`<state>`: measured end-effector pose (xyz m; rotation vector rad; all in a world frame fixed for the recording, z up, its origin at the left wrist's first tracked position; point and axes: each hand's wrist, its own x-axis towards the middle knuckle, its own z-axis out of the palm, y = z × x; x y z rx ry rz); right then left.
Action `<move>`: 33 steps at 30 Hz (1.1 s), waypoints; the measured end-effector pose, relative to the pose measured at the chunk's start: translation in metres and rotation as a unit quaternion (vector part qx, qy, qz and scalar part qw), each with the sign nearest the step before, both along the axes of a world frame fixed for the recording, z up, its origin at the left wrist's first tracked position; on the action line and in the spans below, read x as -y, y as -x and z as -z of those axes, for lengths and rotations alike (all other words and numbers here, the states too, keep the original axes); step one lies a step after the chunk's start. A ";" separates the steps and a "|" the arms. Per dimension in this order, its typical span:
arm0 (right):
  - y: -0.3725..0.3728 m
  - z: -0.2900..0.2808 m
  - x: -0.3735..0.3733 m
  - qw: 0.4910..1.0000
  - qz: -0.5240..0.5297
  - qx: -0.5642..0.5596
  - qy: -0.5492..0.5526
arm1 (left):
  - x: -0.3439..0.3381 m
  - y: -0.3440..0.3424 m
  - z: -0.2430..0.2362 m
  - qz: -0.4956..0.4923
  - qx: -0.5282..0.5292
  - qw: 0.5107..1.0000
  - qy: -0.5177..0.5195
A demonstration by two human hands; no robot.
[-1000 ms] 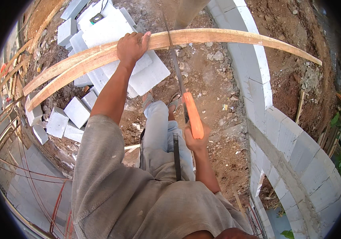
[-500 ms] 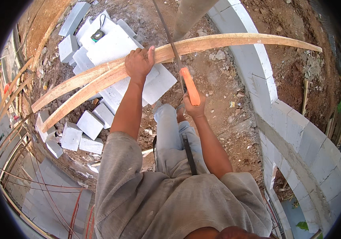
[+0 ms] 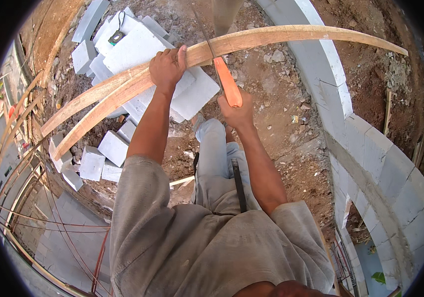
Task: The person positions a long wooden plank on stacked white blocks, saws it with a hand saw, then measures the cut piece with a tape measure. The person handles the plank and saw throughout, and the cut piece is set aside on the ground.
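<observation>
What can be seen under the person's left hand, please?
Under the left hand lies a long wooden plank, with pale blocks below it. The stretch directly beneath the hand is covered, and the plank hides part of the blocks.

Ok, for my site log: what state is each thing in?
Long plank: in one piece, cut depth unclear
Second plank: lying alongside
Saw: held, blade across the long plank
Right hand: closed around the saw's handle
Left hand: on the long plank, grip partly hidden
Tape measure: lying on pale blocks
Pale blocks: some stacked, some scattered
</observation>
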<state>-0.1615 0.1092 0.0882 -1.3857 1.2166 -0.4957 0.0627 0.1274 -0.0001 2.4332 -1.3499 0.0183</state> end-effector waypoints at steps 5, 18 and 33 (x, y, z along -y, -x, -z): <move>0.040 -0.022 -0.040 1.000 -0.022 -0.013 0.003 | 0.003 -0.005 0.003 -0.026 0.019 0.999 0.003; -0.001 -0.001 0.005 0.999 -0.030 -0.021 0.037 | -0.004 0.002 0.010 -0.013 0.021 0.999 0.025; 0.033 0.012 -0.029 0.997 -0.030 0.022 0.064 | 0.003 0.005 0.010 -0.015 0.024 0.999 0.024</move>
